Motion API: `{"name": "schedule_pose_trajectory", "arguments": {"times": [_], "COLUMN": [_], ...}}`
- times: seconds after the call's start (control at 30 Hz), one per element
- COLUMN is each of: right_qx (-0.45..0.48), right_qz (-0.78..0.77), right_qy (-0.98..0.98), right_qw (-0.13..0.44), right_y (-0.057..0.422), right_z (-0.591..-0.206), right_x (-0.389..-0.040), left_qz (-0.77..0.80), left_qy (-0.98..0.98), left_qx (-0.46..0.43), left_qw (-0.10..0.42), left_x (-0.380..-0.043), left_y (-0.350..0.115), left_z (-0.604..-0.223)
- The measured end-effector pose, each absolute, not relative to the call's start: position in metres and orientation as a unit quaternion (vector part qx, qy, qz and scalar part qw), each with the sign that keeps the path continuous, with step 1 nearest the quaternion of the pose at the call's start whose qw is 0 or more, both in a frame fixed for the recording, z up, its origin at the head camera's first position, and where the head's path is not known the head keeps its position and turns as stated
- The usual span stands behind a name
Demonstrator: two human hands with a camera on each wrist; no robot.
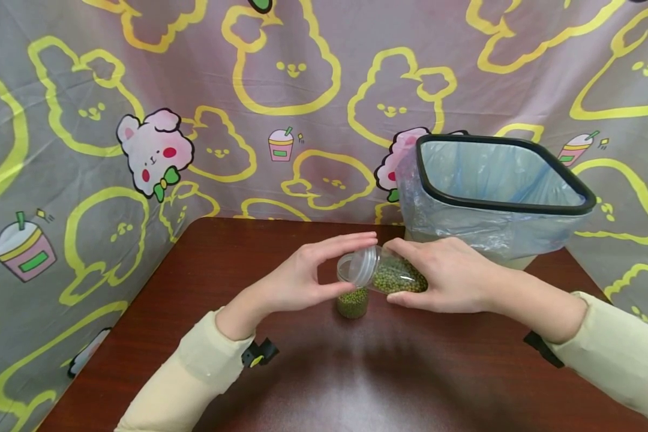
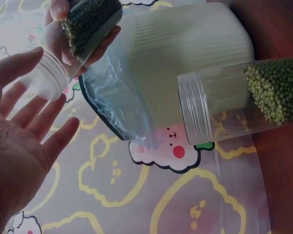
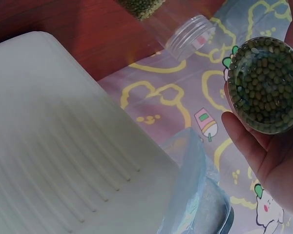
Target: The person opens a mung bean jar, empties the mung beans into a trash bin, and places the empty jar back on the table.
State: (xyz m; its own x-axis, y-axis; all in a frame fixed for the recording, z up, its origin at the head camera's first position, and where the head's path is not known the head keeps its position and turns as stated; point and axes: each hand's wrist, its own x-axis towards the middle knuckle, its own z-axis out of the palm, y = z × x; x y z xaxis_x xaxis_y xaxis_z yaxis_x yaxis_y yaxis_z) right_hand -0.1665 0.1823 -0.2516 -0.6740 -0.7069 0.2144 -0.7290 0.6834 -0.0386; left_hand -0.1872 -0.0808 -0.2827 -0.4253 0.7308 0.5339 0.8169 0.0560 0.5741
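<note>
I have the right hand [image 1: 448, 276] wrapped around a clear jar [image 1: 383, 259], thumb on the near side and fingers on the far side, holding it tipped over above the bench [image 1: 237, 252]. Its threaded neck points toward the left hand [image 1: 302, 276], and green beans [image 1: 402, 277] lie massed toward its base; the right wrist view shows me that base, packed with them.

My left hand is around that neck, thumb and fingers spread apart on either side of it. I cannot tell whether the fingertips touch the plastic.

A second clear jar [image 2: 224, 100] stands upright on the bench, just under the tipped neck and close beside the left hand. I see beans in its lower part and clear wall above them.

To the back right, past the right hand, I see a pale ribbed bin [image 2: 200, 44] lined with a translucent bluish bag [image 1: 497, 231] and topped by a black rim [image 1: 518, 207]. A grey-lilac cloth [image 1: 313, 132] printed with yellow outlined animals hangs behind the bench. Cream sleeves [image 1: 210, 360] cover both forearms, with a black strap [image 1: 259, 353] at the left wrist.
</note>
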Motion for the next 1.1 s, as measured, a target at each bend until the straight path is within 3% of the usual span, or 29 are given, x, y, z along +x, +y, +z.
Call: {"name": "schedule_pose_trajectory", "arguments": {"times": [0.87,1.1], "right_qx": [0.395,0.389], "right_qz": [0.064,0.059], "right_qy": [-0.911,-0.914], "right_qw": [0.097,0.095], "right_y": [0.1809,0.1822], "right_z": [-0.2527,-0.2528], "right_x": [-0.1665,-0.166], "left_qz": [-0.407,-0.418], "left_qy": [-0.816,-0.801], "left_qx": [-0.404,-0.425], "left_qw": [0.074,0.062], "left_x": [-0.1789,-0.1804], "left_y": [-0.0771,-0.0823], "left_z": [-0.2815,-0.2815]}}
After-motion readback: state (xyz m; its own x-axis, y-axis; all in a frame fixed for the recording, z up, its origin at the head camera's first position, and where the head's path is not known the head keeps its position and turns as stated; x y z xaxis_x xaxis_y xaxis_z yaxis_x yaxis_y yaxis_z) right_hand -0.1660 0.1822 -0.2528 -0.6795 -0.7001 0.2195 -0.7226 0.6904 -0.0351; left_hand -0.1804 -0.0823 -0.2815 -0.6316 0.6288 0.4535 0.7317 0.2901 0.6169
